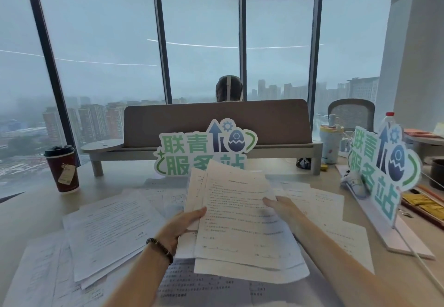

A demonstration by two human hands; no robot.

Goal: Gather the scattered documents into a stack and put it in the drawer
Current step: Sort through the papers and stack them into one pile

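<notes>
Printed sheets lie scattered over the pale surface, overlapping one another. Above them a loose stack of documents (edges not yet squared) is held tilted up between both hands. The left hand grips its left edge with curled fingers, while the right hand rests straight fingers against its right side.
</notes>
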